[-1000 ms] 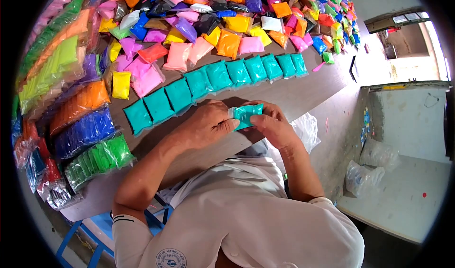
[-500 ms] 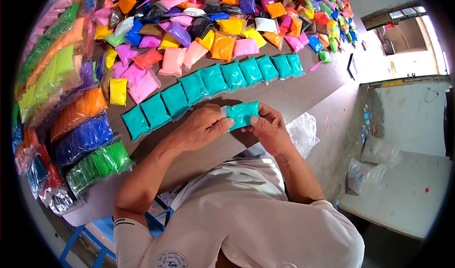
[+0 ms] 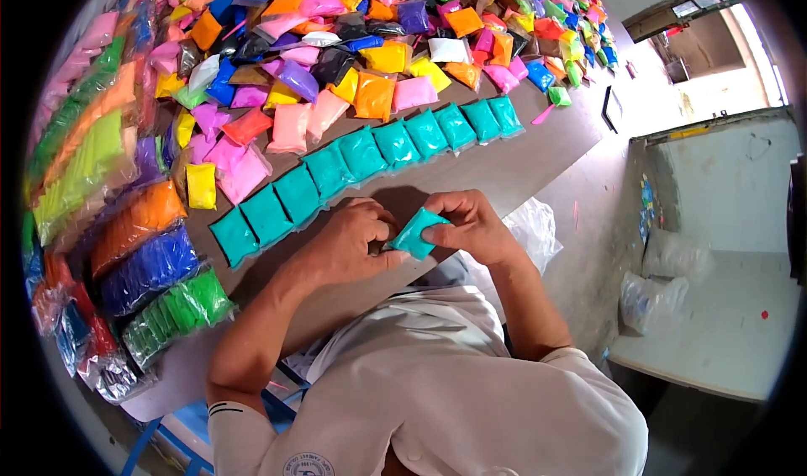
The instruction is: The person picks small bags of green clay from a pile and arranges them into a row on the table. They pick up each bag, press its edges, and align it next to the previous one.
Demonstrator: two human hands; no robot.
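Note:
A small clear packet of teal, clay-like filling (image 3: 418, 234) is held tilted just above the table's near edge. My right hand (image 3: 472, 230) pinches its right side between thumb and fingers. Curled at the packet's lower left end, my left hand (image 3: 355, 239) has thumb and fingers closed around the clear edge there; the fingertips are partly hidden. Beyond both hands, a slanting row of several matching teal packets (image 3: 363, 154) lies flat on the table, side by side.
A large heap of mixed-colour packets (image 3: 382, 58) covers the far side of the table (image 3: 538, 152). Stacked bundles in orange (image 3: 139, 224), blue (image 3: 151, 270) and green (image 3: 178, 314) line the left side. A clear plastic bag (image 3: 534, 234) hangs by the near edge.
The held packet has turned from nearly level to tilted, with its left end lower. My left hand has shifted left and its fingers have curled; my right hand has moved onto the packet's upper side.

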